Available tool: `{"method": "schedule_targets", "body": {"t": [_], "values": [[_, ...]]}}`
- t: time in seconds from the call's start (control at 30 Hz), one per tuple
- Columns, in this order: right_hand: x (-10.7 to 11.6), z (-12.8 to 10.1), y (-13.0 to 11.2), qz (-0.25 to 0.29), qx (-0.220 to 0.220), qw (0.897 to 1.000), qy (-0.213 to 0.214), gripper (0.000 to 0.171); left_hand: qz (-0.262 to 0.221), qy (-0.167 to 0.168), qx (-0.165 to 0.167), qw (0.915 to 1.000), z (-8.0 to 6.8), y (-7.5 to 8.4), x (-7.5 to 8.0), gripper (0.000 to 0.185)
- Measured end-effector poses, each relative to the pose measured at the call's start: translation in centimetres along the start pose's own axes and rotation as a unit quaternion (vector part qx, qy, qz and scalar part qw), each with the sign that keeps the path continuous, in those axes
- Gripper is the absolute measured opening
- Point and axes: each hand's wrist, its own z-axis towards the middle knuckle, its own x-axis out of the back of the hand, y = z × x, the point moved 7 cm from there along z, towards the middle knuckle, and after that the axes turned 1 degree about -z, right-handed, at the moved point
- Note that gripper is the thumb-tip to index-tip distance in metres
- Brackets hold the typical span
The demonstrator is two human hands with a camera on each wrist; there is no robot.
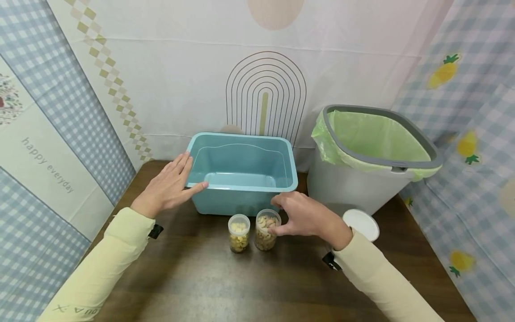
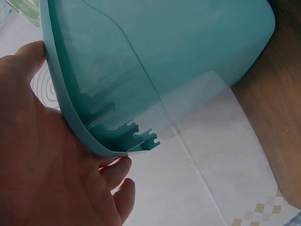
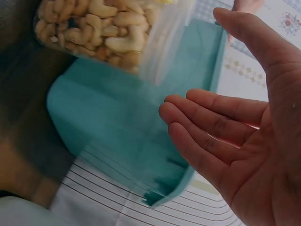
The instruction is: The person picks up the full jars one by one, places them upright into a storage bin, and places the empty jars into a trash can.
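The rim of the teal bin (image 1: 242, 166) is touched by the left hand (image 1: 169, 188), fingers spread flat. The open cashew jar (image 1: 266, 232) is touched by the right hand (image 1: 303, 215), fingers loosely bent; whether it is pinched cannot be told. "happy everyday" is read on the wall panel (image 1: 48, 164) left of both.

We extend our left hand (image 1: 170, 188) flat with straight fingers, while our right hand (image 1: 306, 217) reaches inward, fingers loosely bent.

Blue bin (image 1: 241, 197) and trash can (image 1: 350, 188) wall off 2 jars (image 1: 252, 232); front table (image 1: 225, 286) open.
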Motion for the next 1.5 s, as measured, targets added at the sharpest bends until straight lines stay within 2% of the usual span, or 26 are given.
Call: {"method": "schedule_targets", "body": {"t": [0.37,0.67,0.93,1.5], "values": [[-2.2,-0.1,0.8,-0.002,0.007,1.0,0.03,0.06,-0.009,0.01,-0.012,0.9998,-0.1,0.4,-0.3,0.099],[-3.2,0.1,1.3,0.018,0.023,0.998,0.06,0.058,-0.008,0.004,-0.008,0.9999,-0.1,0.3,-0.4,0.099],[-3.3,0.5,1.5,0.048,0.028,0.995,0.079,0.052,-0.006,0.003,-0.006,1.0,-0.1,0.2,-0.4,0.1],[-3.1,0.7,1.7,0.049,0.031,0.992,0.108,0.051,-0.011,0.006,-0.005,0.9999,0.0,0.0,-0.3,0.1]]}}
